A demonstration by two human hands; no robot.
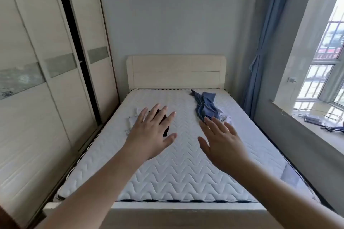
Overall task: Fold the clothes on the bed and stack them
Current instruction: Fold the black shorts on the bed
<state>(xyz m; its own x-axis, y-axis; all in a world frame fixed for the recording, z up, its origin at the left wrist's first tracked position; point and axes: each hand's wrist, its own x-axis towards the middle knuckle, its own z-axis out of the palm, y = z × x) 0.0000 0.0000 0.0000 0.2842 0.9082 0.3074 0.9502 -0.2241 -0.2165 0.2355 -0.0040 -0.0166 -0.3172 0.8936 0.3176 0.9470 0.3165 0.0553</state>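
Nothing is folded yet: left hand and right hand, fingers spread wide and holding nothing, hover over the white quilted mattress, likely next reaching toward its headboard end to gather the crumpled blue cloth garment.

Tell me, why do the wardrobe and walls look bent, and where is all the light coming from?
Head view: the wide-angle lens bows the wardrobe and curtain outward at the edges; daylight from the window on the right washes out the panes and brightens the mattress; both hands, left hand and right hand, look slightly soft.
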